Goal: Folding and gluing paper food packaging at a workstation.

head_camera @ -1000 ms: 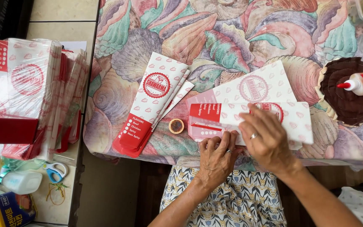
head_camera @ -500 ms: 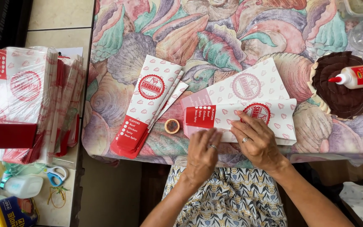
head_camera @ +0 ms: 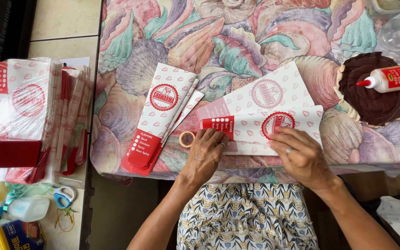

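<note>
Hands pressed flat on a half-folded paper sleeve: left hand at the red end, right hand beside it. Finished sleeves wait; glue bottle untouched.

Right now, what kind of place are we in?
Likely a home table used for hand-folding paper food sleeves: a shell-print tablecloth, a glue bottle on a quilted mat, and a stack of printed sleeves beside it. Both hands press one sleeve flat.

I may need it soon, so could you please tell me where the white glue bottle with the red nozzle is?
In the head view, the white glue bottle lies on its side on the round brown quilted mat, at the table's far right.
</note>
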